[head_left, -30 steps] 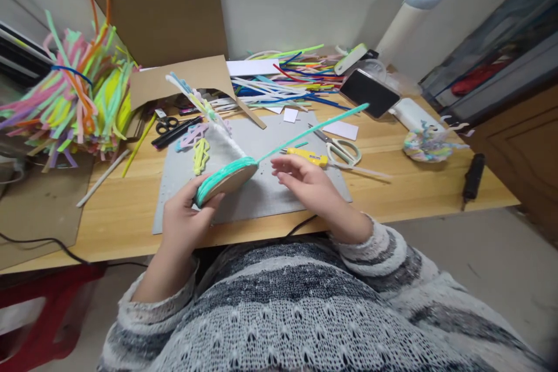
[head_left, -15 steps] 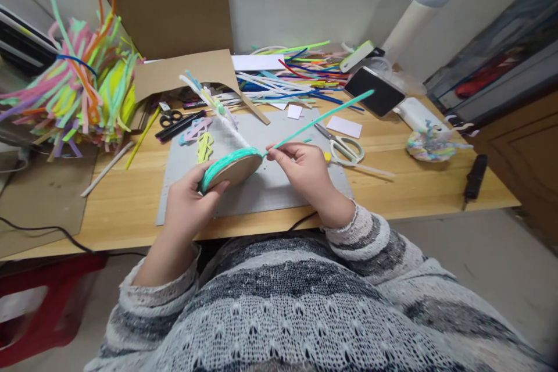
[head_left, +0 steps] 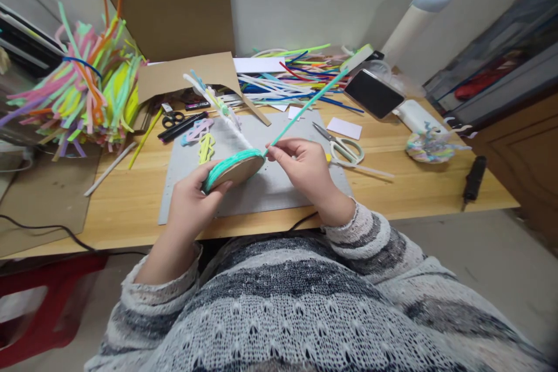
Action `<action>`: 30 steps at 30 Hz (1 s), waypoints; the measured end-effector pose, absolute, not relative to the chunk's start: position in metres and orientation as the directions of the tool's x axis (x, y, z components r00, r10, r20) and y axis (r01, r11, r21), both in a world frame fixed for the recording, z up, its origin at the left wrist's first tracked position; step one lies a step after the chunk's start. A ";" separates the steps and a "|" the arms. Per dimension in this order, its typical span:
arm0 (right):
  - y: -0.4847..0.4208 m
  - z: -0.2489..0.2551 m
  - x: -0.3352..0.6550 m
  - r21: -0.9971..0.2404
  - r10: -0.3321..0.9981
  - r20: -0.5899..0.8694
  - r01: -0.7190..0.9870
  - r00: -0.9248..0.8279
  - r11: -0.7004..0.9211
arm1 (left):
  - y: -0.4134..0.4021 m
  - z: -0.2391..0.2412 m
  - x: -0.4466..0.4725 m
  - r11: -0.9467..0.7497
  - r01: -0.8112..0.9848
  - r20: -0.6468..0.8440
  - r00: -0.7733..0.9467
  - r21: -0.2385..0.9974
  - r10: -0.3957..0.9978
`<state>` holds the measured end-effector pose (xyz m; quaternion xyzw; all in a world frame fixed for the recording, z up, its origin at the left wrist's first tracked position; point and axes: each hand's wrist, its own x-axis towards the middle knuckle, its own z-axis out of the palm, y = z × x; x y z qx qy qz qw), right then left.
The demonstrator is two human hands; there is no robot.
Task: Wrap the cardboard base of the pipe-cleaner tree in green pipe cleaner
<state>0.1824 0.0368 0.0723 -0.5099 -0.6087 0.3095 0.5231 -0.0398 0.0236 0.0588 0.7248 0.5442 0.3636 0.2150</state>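
My left hand (head_left: 194, 197) grips a round cardboard disc (head_left: 238, 175) by its left edge, thumb on the near face. Rows of teal pipe cleaner (head_left: 231, 161) cover the disc's upper side and rim. From its far side a white pipe-cleaner stem (head_left: 235, 131) with pastel bits sticks up and leans left. At the disc's right edge my right hand (head_left: 300, 165) pinches a loose teal pipe cleaner (head_left: 311, 102) between thumb and forefinger. Its free length points up and to the right. A grey cutting mat (head_left: 270, 192) lies beneath both hands.
Scissors (head_left: 346, 150) lie right of the mat, near a phone (head_left: 375, 93). Loose pipe cleaners (head_left: 270, 84) spread along the back, with a large colourful bundle (head_left: 82, 81) at left. A glue gun (head_left: 474, 183) rests at the right edge. Black pens (head_left: 183, 127) lie behind the mat.
The free end of the teal pipe cleaner has swung up and to the left, so it stands steeper. Both hands keep their grips, and the view has shifted slightly.
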 end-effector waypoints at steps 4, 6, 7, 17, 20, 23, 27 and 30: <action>0.037 0.073 0.182 -0.880 0.924 0.378 0.329 0.052 0.342 | 0.023 0.061 -0.039 -0.320 0.636 0.275 0.172 0.702 0.946; 0.037 0.073 0.182 -0.869 0.909 0.415 0.317 0.049 0.380 | 0.023 0.061 -0.040 -0.322 0.645 0.276 0.176 0.693 0.945; 0.037 0.074 0.182 -0.864 0.901 0.431 0.310 0.048 0.397 | 0.023 0.061 -0.040 -0.328 0.649 0.280 0.180 0.687 0.943; 0.049 0.074 0.180 -0.800 0.817 0.554 0.166 -0.163 0.576 | 0.029 0.070 -0.038 -0.543 0.632 0.429 0.343 0.553 0.836; 0.053 0.069 0.178 -0.856 0.839 0.499 0.025 -0.216 0.516 | 0.029 0.070 -0.037 -0.567 0.612 0.425 0.378 0.551 0.822; 0.052 0.065 0.174 -0.914 0.870 0.406 -0.112 -0.280 0.390 | 0.027 0.070 -0.036 -0.576 0.607 0.442 0.375 0.547 0.815; 0.050 0.063 0.171 -0.935 0.887 0.333 -0.236 -0.320 0.266 | 0.024 0.066 -0.032 -0.554 0.600 0.453 0.329 0.577 0.828; 0.050 0.061 0.170 -0.930 0.890 0.316 -0.294 -0.327 0.222 | 0.022 0.062 -0.029 -0.529 0.546 0.464 0.267 0.649 0.845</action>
